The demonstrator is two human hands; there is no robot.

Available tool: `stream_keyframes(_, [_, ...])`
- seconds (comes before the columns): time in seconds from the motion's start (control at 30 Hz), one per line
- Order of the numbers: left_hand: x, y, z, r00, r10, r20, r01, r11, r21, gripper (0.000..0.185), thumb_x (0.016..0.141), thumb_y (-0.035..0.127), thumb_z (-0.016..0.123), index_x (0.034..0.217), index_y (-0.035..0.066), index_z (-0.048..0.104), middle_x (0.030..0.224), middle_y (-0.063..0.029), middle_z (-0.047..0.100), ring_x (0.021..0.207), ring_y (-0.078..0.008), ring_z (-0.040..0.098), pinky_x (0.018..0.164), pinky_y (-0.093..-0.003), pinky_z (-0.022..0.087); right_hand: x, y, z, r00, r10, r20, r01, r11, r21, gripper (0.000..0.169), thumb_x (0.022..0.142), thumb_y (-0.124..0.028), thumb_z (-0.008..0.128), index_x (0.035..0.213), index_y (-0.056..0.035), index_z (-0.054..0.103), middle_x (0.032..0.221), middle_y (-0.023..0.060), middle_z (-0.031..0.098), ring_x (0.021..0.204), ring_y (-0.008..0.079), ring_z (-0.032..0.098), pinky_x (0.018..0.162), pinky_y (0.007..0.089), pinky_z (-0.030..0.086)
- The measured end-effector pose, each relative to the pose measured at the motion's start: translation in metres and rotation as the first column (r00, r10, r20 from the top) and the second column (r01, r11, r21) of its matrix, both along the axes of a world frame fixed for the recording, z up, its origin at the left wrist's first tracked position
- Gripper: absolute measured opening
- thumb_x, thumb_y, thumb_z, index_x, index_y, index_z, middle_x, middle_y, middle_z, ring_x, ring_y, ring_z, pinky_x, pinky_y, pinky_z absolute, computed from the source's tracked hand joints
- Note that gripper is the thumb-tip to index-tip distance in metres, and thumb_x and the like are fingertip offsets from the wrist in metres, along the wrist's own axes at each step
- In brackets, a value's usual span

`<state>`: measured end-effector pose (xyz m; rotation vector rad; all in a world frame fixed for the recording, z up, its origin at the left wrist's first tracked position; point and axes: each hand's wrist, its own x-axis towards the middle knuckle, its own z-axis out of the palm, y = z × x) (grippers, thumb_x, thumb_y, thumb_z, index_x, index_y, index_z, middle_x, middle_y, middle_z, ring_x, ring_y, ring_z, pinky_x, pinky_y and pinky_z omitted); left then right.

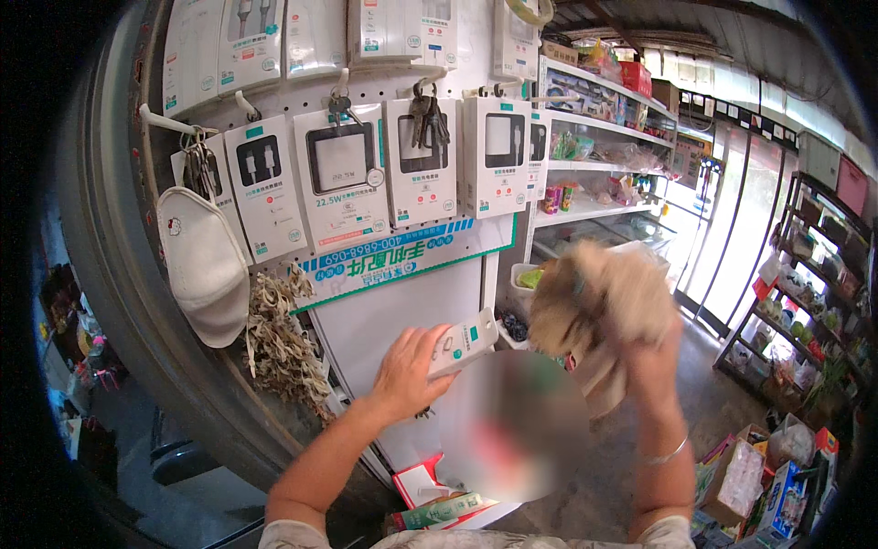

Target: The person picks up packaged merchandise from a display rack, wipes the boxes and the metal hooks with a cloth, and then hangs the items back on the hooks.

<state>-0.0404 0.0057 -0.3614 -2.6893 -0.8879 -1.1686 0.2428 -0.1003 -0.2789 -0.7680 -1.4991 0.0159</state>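
Note:
My left hand grips a slim white retail box with a hang hole at its upper end, held in front of a white display stand. Raised at the right, my right hand is closed around a bunched tan cloth, smeared by motion. Above my left hand, boxed phone chargers and boxed cables hang on the stand's pegs. Several bunches of keys dangle from the peg ends. A round blurred patch hides what lies between my forearms.
A white fabric mask and a dried herb bundle hang at the left beside a dark frame. White shelves with packaged goods stand behind the cloth. At the lower right are cartons; a dark produce rack rises beyond.

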Motion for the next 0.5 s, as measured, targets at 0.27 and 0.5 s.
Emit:
stream_keyframes(0.27, [-0.031,0.059,0.014,0.961,0.253,-0.113,-0.206,0.924,0.321,0.057,0.067,0.035,0.071,0.109,0.001,0.051,0.116,-0.0174,0.053,0.116,-0.0335,0.044,0.101,-0.0475,0.031,-0.014,0.085,0.227,0.99,-0.039,0.132,-0.007,0.943,0.334,0.035,0.078,-0.017,0.072,0.111,-0.0056,0.065,0.097,0.008,0.07,0.086,0.0152,0.065,0.078,0.0299,0.051])
stream_keyframes(0.5, [-0.035,0.068,0.013,0.948,0.296,-0.119,-0.26,0.932,0.252,0.058,0.065,0.038,0.072,0.107,0.002,0.052,0.136,-0.017,0.04,0.122,-0.0314,0.038,0.103,-0.0487,0.028,-0.066,0.181,0.341,0.821,-0.57,-0.001,0.501,0.72,0.48,0.038,0.07,-0.031,0.072,0.104,-0.0142,0.069,0.094,0.0142,0.07,0.088,0.0325,0.067,0.08,0.0383,0.052])
